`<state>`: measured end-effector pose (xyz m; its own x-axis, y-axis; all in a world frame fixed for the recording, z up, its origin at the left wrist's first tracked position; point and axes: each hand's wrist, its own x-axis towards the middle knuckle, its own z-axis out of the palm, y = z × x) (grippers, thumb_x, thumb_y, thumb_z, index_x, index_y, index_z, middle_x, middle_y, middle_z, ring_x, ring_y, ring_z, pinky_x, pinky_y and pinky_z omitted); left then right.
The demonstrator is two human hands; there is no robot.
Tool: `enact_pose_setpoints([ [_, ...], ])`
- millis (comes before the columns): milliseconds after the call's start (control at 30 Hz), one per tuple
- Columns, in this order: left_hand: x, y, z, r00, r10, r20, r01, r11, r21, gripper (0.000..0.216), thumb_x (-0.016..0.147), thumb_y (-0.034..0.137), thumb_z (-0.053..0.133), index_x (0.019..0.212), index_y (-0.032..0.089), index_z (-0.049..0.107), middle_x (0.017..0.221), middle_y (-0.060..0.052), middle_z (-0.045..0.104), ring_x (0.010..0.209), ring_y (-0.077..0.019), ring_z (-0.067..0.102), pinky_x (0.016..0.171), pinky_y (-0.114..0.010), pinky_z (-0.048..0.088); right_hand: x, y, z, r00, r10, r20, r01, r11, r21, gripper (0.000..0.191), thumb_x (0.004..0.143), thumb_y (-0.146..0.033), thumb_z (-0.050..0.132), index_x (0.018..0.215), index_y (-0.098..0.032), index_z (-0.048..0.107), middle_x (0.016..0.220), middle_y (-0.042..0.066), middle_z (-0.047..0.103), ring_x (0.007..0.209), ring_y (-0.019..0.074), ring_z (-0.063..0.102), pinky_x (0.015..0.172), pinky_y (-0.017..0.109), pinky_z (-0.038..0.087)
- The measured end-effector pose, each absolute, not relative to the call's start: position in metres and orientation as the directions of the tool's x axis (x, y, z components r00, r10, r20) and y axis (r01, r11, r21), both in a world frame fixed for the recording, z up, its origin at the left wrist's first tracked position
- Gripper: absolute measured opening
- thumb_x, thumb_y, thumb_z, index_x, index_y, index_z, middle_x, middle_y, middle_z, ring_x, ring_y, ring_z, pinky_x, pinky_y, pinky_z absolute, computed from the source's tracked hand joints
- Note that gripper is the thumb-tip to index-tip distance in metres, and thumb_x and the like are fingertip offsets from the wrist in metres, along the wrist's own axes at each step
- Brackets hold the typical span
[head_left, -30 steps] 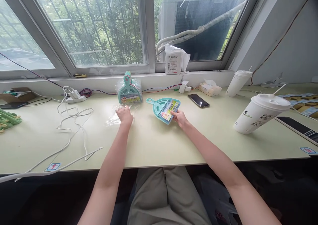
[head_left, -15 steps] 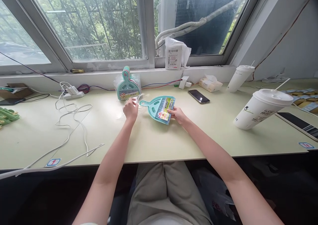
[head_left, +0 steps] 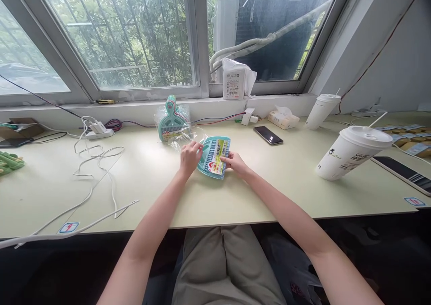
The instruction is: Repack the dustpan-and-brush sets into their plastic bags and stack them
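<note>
A turquoise mini dustpan (head_left: 203, 163) with a blue-bristled brush and a printed label card (head_left: 218, 157) lies tilted over the table between my hands. My right hand (head_left: 236, 163) pinches its right edge, thumb on top of the card. My left hand (head_left: 191, 158) is closed at the handle end, its fingers bent against a clear plastic bag (head_left: 183, 137). The handle is hidden behind that hand, so whether the bag goes around it I cannot tell. Just beyond stands a stack of similar dustpans (head_left: 173, 119) in clear wrapping.
White cables (head_left: 97, 150) sprawl on the left. A phone (head_left: 268, 135), a tissue pack (head_left: 283, 117) and two lidded paper cups, the nearer one large (head_left: 353, 152), stand to the right. A white package (head_left: 235, 81) sits on the sill. The table's front edge (head_left: 242, 224) runs before my lap.
My left hand has moved right and nearer, onto the handle end of the dustpan, bringing the clear bag along. The dustpan and right hand have shifted slightly left and nearer.
</note>
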<state>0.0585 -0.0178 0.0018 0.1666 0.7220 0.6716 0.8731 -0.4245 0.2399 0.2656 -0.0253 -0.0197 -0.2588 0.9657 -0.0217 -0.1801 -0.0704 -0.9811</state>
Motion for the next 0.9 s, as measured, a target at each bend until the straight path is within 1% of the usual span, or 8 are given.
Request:
enact_pose_setpoints([
  [100,0.064,-0.025,0.006,0.156,0.717,0.68,0.859,-0.438,0.265,0.019,0.092,0.027,0.045,0.096,0.024,0.063,0.095,-0.005,0.065,0.096,-0.0217,0.058,0.089,-0.034,0.036,0.263,-0.027,-0.017,-0.186,0.983,-0.009,-0.227,-0.052,-0.972,0.024,0.07,-0.023,0.075,0.09,-0.015,0.065,0.092,0.008,0.074,0.078,0.0202,0.07,0.07,0.034,0.061],
  [233,0.069,-0.036,0.017,-0.071,0.728,0.682,0.86,-0.301,0.412,0.03,0.091,0.037,0.048,0.117,0.025,0.054,0.126,-0.009,0.055,0.121,-0.0258,0.045,0.101,-0.038,0.032,0.266,-0.025,-0.013,-0.075,0.997,0.004,-0.34,-0.022,-0.94,0.023,0.071,-0.024,0.075,0.088,-0.016,0.063,0.092,0.007,0.073,0.079,0.0205,0.07,0.074,0.037,0.06],
  [367,0.066,-0.035,0.023,-0.42,0.629,0.655,0.784,-0.113,0.611,0.063,0.084,0.046,0.057,0.137,0.024,0.032,0.148,-0.014,0.028,0.14,-0.0281,0.023,0.109,-0.044,0.026,0.272,-0.022,-0.012,-0.002,1.0,0.03,-0.421,0.026,-0.906,0.023,0.072,-0.026,0.073,0.09,-0.017,0.061,0.095,0.007,0.072,0.084,0.021,0.07,0.082,0.039,0.058],
  [467,0.059,-0.022,0.02,-0.549,0.667,0.504,0.555,-0.161,0.816,0.079,0.085,0.049,0.056,0.144,0.025,0.01,0.154,-0.015,0.013,0.14,-0.0244,0.026,0.108,-0.04,0.033,0.274,-0.021,-0.013,0.031,0.998,0.048,-0.454,0.057,-0.889,0.025,0.072,-0.028,0.073,0.093,-0.018,0.061,0.098,0.007,0.072,0.088,0.0216,0.07,0.084,0.039,0.058],
  [567,0.055,-0.01,0.014,-0.317,0.902,0.292,0.15,-0.257,0.955,0.076,0.088,0.048,0.05,0.145,0.026,0.005,0.153,-0.015,0.022,0.131,-0.0222,0.042,0.101,-0.037,0.042,0.273,-0.021,-0.015,0.029,0.997,0.066,-0.477,0.071,-0.876,0.027,0.071,-0.028,0.074,0.093,-0.018,0.062,0.099,0.006,0.072,0.088,0.0212,0.069,0.083,0.038,0.058],
  [667,0.058,-0.005,0.007,0.045,0.975,0.216,-0.145,-0.207,0.967,0.078,0.084,0.043,0.058,0.145,0.026,0.014,0.143,-0.013,0.043,0.12,-0.023,0.054,0.1,-0.041,0.043,0.272,-0.022,-0.015,0.001,0.997,0.08,-0.474,0.071,-0.877,0.027,0.071,-0.028,0.074,0.092,-0.017,0.063,0.1,0.006,0.072,0.087,0.0206,0.069,0.082,0.037,0.059],
  [767,0.063,-0.006,0.003,0.181,0.951,0.252,-0.28,-0.196,0.94,0.084,0.078,0.037,0.066,0.146,0.027,0.017,0.135,-0.011,0.053,0.112,-0.0219,0.059,0.102,-0.044,0.041,0.271,-0.023,-0.015,0.006,0.997,0.08,-0.472,0.074,-0.879,0.027,0.071,-0.027,0.074,0.093,-0.017,0.063,0.101,0.007,0.071,0.088,0.0208,0.069,0.082,0.037,0.059],
  [900,0.067,-0.011,0.003,0.252,0.938,0.239,-0.286,-0.164,0.944,0.096,0.071,0.03,0.071,0.148,0.028,0.015,0.133,-0.011,0.055,0.108,-0.0213,0.061,0.104,-0.046,0.037,0.271,-0.023,-0.013,0.04,0.997,0.073,-0.484,0.083,-0.871,0.028,0.071,-0.028,0.074,0.094,-0.018,0.062,0.103,0.007,0.071,0.092,0.0222,0.069,0.084,0.039,0.058],
])
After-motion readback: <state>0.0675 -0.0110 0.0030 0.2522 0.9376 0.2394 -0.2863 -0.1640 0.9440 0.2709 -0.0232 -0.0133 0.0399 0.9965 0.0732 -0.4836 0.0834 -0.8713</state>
